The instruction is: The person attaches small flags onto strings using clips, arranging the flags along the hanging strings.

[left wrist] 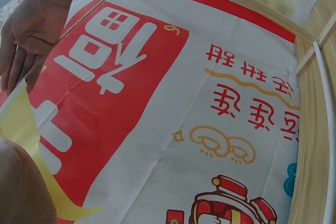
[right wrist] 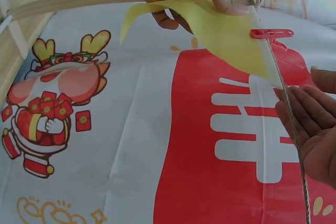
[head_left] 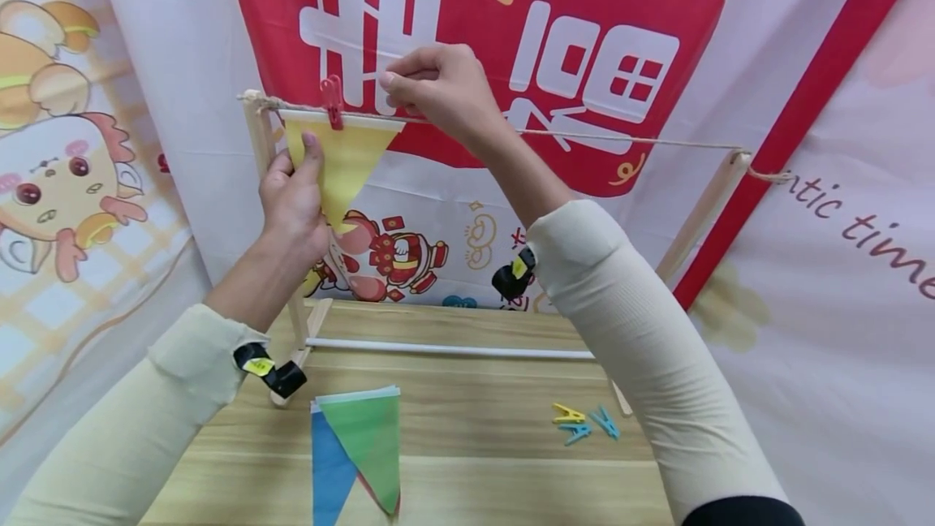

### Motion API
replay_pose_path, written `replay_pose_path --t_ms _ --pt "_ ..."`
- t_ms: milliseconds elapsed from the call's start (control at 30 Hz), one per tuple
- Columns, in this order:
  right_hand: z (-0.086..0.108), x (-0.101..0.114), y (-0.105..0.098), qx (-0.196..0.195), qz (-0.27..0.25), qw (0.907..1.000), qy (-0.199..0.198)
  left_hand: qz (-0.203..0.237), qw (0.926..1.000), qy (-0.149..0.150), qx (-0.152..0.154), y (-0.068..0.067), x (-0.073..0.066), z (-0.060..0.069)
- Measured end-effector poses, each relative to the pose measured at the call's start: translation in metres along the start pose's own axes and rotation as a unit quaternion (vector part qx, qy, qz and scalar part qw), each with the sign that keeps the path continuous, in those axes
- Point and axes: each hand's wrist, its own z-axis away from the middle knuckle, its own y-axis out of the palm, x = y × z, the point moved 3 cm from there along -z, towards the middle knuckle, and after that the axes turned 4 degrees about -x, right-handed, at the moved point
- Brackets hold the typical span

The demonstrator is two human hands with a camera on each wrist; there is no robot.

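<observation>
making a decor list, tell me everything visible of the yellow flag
The yellow flag is a thin, cloth-like triangle with a white band on top. It hangs point down near the left end of the string, clipped by a red peg. The left hand pinches its left side; its tip curls in the wrist views. The right hand is by its other top corner; contact is unclear.

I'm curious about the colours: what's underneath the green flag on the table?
Under the green flag, a blue flag sticks out on the left, and a thin red edge shows near the tip. The rest is covered, so anything more can't be seen.
</observation>
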Motion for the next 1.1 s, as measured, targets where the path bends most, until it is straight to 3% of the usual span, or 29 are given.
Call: replay_pose_path --t_ms 267,500,667,1100 --pt "0.012 -0.007 -0.016 -0.04 -0.094 0.991 -0.086 -0.033 0.9994 -0.011 0.002 -0.002 0.011 0.004" --pt "0.022 -0.011 -0.019 0.001 -0.167 0.9793 -0.115 -0.027 0.9995 -0.018 -0.007 -0.005 0.02 0.006" --pt "0.03 -0.015 -0.016 0.027 -0.162 0.9792 -0.119 -0.007 0.9999 -0.01 -0.011 -0.007 0.024 0.005" --pt "0.053 -0.031 -0.011 0.074 -0.136 0.9809 -0.117 -0.013 0.9997 -0.012 -0.019 -0.015 0.035 0.006"
